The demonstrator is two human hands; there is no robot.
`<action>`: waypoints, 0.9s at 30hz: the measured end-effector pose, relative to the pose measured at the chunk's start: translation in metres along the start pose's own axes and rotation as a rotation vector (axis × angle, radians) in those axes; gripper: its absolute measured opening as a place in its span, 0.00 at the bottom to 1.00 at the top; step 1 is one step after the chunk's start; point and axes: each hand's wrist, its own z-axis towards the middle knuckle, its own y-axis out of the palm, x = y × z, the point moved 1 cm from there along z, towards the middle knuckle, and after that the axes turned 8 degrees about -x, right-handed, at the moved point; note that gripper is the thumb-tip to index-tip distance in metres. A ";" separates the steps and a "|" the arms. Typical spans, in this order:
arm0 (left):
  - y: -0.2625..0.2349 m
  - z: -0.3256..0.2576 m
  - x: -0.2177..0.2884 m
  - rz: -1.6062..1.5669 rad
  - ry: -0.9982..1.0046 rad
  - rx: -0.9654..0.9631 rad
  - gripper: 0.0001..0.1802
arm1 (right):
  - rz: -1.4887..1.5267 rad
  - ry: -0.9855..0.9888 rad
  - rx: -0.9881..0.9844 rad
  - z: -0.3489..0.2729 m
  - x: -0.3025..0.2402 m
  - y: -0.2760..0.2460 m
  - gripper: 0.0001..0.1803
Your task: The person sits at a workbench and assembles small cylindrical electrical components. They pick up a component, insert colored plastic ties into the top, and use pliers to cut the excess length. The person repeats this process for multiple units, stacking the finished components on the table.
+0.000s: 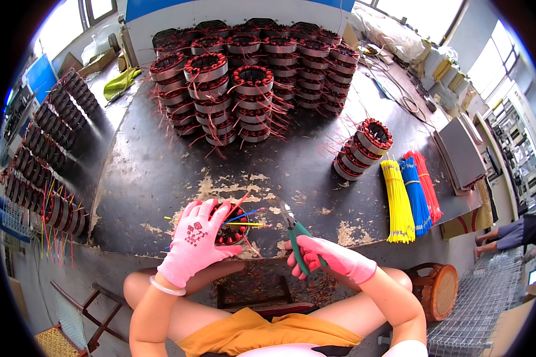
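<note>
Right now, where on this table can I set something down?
Bare tabletop lies between the tall coil stacks and your left hand, and between your right hand and the short coil stack. The back's crowded with stacks.

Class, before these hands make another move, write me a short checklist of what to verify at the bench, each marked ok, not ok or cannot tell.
1. Left hand on the wound ring: ok, gloved and laid over its left side.
2. Green-handled hand tool in grip: ok, held by the gloved right hand.
3. Tool tips clear of the ring: ok, they stand apart, to its right.
4. Loose ends tucked in: not ok, a yellow wire and a blue wire stick out rightward.
5. Wire bundles sorted by colour: ok, yellow, blue and red lie side by side.
6. Ring's underside: cannot tell, hidden.
</note>
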 end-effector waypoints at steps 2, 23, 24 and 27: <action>0.000 -0.003 0.000 0.015 -0.026 0.037 0.49 | -0.003 0.049 -0.054 0.001 0.007 -0.009 0.34; -0.004 0.005 -0.019 -0.102 0.111 -0.019 0.49 | -0.163 0.063 -0.024 0.019 -0.002 0.004 0.29; -0.005 0.005 -0.018 -0.096 0.108 -0.021 0.49 | -0.152 0.048 -0.018 0.019 -0.002 0.005 0.28; -0.004 0.004 -0.019 -0.086 0.104 -0.024 0.50 | -0.129 0.006 -0.012 0.022 -0.002 0.007 0.29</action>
